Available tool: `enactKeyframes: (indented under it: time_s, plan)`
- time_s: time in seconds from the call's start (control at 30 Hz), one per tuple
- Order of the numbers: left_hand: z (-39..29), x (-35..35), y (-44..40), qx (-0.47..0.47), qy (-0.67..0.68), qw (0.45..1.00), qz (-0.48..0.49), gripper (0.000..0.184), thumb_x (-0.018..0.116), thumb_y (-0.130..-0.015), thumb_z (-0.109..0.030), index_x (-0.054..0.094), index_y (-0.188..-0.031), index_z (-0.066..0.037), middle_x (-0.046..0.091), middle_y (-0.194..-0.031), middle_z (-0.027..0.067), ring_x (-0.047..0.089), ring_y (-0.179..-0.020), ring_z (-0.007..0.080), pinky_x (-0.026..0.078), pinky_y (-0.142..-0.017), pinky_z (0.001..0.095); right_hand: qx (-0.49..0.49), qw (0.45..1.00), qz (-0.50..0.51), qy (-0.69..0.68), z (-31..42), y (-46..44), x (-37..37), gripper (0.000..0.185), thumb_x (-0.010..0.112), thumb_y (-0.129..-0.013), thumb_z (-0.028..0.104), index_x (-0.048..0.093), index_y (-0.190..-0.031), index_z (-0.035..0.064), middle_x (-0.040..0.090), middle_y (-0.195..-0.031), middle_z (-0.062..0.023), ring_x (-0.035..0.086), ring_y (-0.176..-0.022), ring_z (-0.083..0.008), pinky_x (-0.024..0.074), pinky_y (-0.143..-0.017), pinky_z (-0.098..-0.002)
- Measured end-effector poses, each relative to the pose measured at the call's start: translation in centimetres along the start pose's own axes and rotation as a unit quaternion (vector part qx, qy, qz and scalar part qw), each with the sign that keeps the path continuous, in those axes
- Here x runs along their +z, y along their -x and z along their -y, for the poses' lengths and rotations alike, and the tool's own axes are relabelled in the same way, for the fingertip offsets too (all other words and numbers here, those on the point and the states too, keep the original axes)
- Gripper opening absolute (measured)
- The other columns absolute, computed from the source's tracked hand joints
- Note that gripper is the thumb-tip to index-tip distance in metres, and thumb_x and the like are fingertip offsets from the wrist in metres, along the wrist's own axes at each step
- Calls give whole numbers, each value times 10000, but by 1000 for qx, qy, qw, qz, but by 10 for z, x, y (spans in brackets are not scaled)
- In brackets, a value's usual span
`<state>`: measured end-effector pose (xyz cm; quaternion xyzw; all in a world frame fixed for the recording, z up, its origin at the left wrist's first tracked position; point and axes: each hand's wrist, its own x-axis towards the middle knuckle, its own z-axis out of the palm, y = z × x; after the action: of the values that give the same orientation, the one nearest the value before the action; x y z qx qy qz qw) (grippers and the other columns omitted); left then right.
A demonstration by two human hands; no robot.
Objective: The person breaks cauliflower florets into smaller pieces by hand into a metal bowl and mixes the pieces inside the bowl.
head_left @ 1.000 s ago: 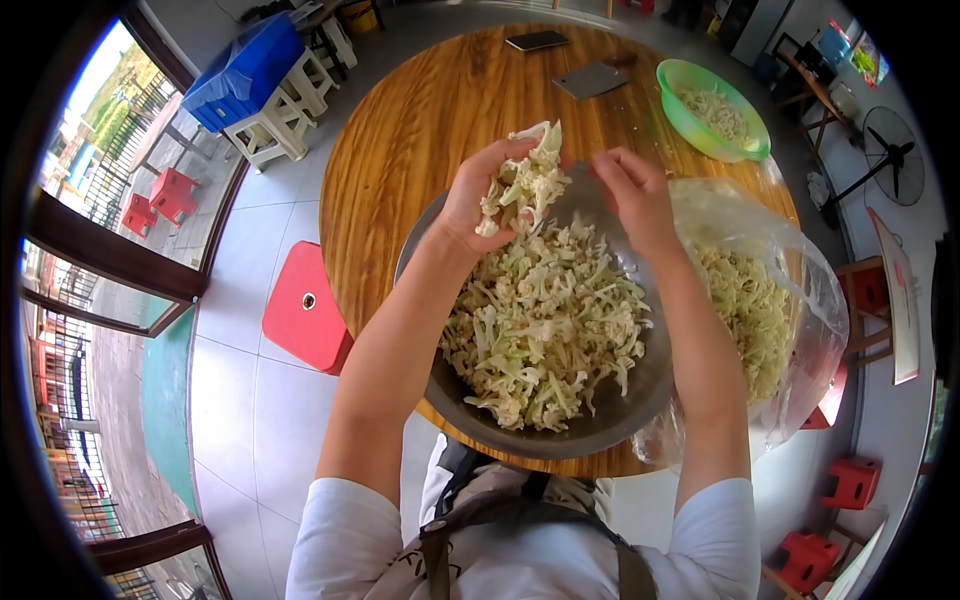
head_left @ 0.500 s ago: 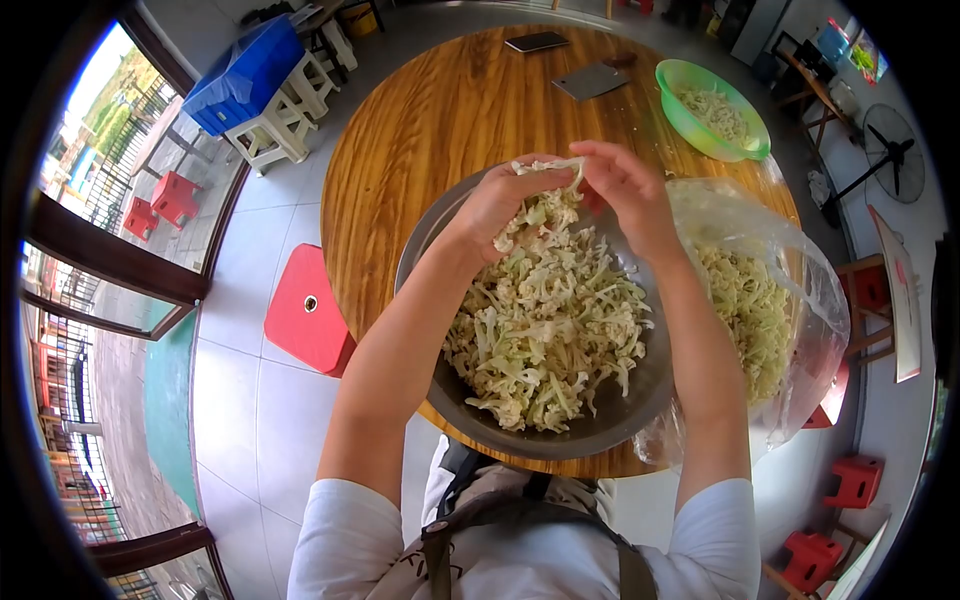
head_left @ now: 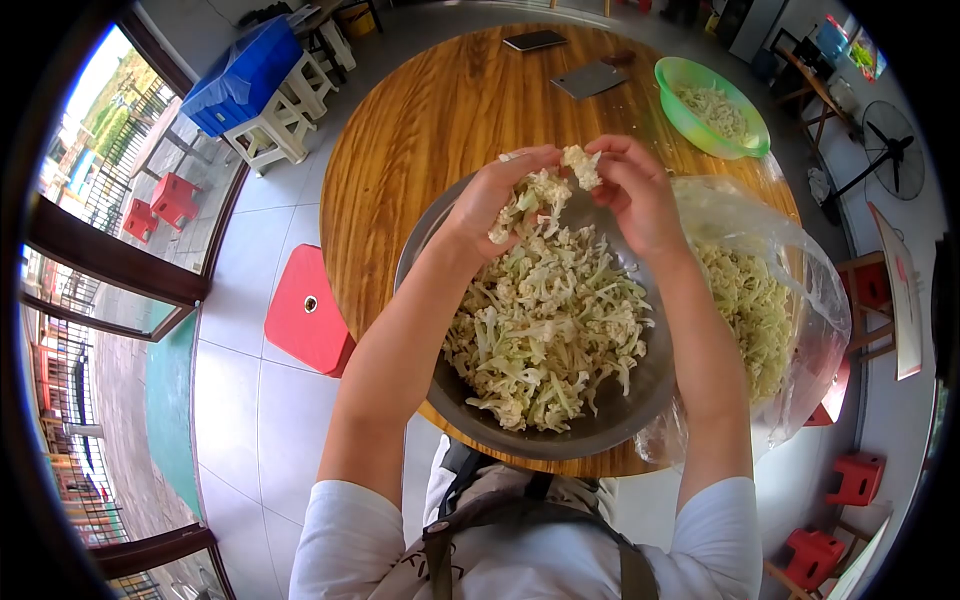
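Note:
A wide metal bowl full of cut cauliflower stands at the near edge of the table. Above its far side, my left hand is closed around several cauliflower pieces. My right hand pinches a small pale cauliflower floret between thumb and fingers, close to the left fingertips. Right of the bowl lies an open clear plastic bag holding more cut cauliflower.
A green basin with pale shreds sits at the table's far right. A cleaver and a dark phone lie on the wooden table. A red stool is at the left.
My right hand has turned and now shows a floret at its fingertips. The left hand still holds its pieces, its fingers slightly shifted. The bowl and bag have stayed put.

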<state>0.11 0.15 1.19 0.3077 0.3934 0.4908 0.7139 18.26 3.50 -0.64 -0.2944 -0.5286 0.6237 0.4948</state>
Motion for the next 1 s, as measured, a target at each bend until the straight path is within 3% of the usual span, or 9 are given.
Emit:
enactKeyframes:
  time_s: [0.1,0.2,0.3,0.43,0.53,0.63,0.73,0.93,1.0]
  plan:
    - [-7,6,8,-46,-85,995,-6,217,555,-863,-266,582,-1027,-125,585,-937,-33,573,-688,47,442,-519,174,-12,999,17,44,-2,0,2,165,544,-859,89,604,-1011,62,581,-803,16,534,-721,-55,431,-643,-201]
    - [1,-2,-3,4,-55,998,41,195,566,-870,-249,585,-987,-95,575,-864,-9,549,-678,59,444,-491,177,-28,998,12,47,-5,-1,2,168,537,-862,93,602,-1010,48,573,-791,15,523,-700,-53,426,-630,-202]
    - [-2,-1,2,-2,20,1000,-22,235,602,-851,-258,590,-1007,-83,617,-931,28,597,-651,94,479,-517,192,-20,999,-15,-38,0,0,3,174,527,-869,115,604,-1006,40,562,-770,16,499,-669,-50,408,-607,-201]
    - [6,-22,-19,22,188,979,81,220,555,-887,-213,577,-983,-16,658,-883,100,646,-744,155,554,-610,256,-22,996,20,-81,-2,-7,-11,222,519,-873,142,598,-1049,33,537,-738,18,461,-638,-49,372,-582,-193]
    - [8,-23,-22,16,196,977,80,220,549,-894,-223,582,-978,-23,656,-885,94,644,-730,146,554,-601,251,-1,996,47,70,-3,-5,-11,259,552,-885,200,596,-1079,35,520,-726,26,449,-634,-52,363,-586,-190]
    - [6,-27,-20,-19,164,972,168,220,537,-905,-228,589,-966,-23,658,-880,89,643,-719,138,550,-593,254,-4,995,14,102,5,0,4,316,578,-892,270,589,-1106,38,501,-710,37,442,-635,-53,362,-601,-185]
    - [10,-20,-18,-63,161,974,145,218,522,-915,-227,581,-981,-28,657,-858,75,640,-703,132,544,-592,252,-67,989,-13,129,-5,-2,12,336,581,-895,314,592,-1089,41,499,-700,42,440,-635,-51,352,-595,-186]
    - [11,-22,-21,-19,195,973,119,183,503,-920,-193,562,-962,-25,637,-887,62,624,-712,138,529,-570,246,-47,997,49,-37,-10,-4,-10,259,623,-873,256,597,-1027,49,520,-718,43,457,-666,-40,364,-602,-188]
    - [10,-28,-26,-7,243,961,133,174,509,-915,-186,562,-948,-23,631,-859,62,617,-693,142,527,-572,253,-20,998,63,-9,-8,-6,-17,264,636,-863,263,597,-1021,55,522,-725,40,462,-672,-40,371,-599,-187]
